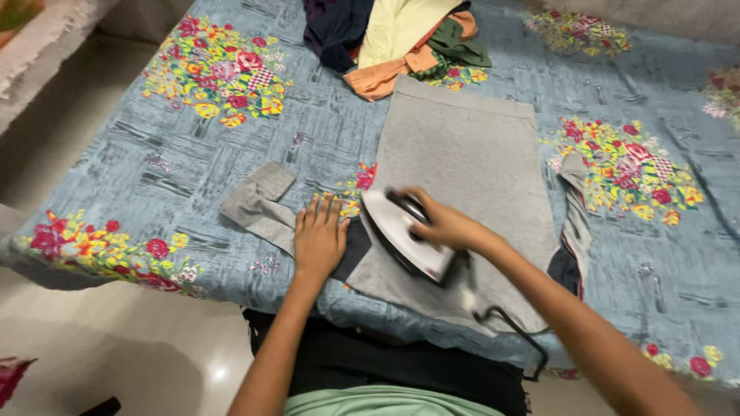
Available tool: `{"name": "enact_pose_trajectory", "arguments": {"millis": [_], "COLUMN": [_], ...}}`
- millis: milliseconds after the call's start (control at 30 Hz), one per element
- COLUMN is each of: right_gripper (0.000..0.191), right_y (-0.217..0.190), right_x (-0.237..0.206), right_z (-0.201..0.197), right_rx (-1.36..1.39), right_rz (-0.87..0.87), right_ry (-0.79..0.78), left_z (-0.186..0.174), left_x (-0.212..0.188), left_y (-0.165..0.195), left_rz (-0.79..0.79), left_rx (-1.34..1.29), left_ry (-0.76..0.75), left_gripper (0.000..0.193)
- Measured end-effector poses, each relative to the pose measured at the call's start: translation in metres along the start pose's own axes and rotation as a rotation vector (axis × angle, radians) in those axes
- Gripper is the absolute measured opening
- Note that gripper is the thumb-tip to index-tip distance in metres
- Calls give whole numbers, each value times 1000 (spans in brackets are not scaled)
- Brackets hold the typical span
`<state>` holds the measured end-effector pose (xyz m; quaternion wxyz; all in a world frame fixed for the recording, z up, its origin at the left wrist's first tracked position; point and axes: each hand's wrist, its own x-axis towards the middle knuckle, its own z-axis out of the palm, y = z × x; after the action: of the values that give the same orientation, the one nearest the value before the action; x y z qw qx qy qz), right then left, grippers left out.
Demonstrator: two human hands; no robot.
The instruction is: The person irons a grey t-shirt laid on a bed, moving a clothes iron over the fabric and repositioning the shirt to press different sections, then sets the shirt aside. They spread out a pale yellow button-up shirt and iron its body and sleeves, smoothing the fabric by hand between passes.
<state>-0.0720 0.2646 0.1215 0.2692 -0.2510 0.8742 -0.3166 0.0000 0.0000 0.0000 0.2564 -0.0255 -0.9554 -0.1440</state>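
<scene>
A grey garment (pixel 462 162) lies spread flat on a bed covered with a blue floral sheet (pixel 154 177). My right hand (pixel 443 223) grips the handle of a white and black clothes iron (pixel 405 235), which rests on the near left part of the garment. Its black cord (pixel 516 327) trails off the near edge of the bed. My left hand (pixel 320 235) lies flat, fingers spread, pressing the garment's grey sleeve (pixel 258 204) and a dark patch of cloth just left of the iron.
A heap of clothes (pixel 401 38) in dark blue, pale yellow, orange and green sits at the far side of the bed. The garment's other sleeve (pixel 574 216) hangs folded at the right. Pale tiled floor (pixel 116 347) lies to the left below the bed.
</scene>
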Motion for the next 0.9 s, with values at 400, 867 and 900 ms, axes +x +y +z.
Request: {"name": "enact_pose_trajectory", "arguments": {"millis": [400, 867, 900], "right_gripper": [64, 63, 64], "right_y": [13, 9, 18], "right_x": [-83, -110, -129], "right_z": [6, -4, -11], "right_rx": [-117, -75, -105], "right_rz": [-130, -257, -83], "right_ry": [14, -98, -129], "left_z": [-3, -12, -14], "left_x": [2, 3, 1], "left_y": [8, 13, 15], "left_rz": [-66, -62, -59], "left_rx": [-25, -140, -140], "left_ry": [-24, -14, -18], "left_gripper": [42, 46, 49]}}
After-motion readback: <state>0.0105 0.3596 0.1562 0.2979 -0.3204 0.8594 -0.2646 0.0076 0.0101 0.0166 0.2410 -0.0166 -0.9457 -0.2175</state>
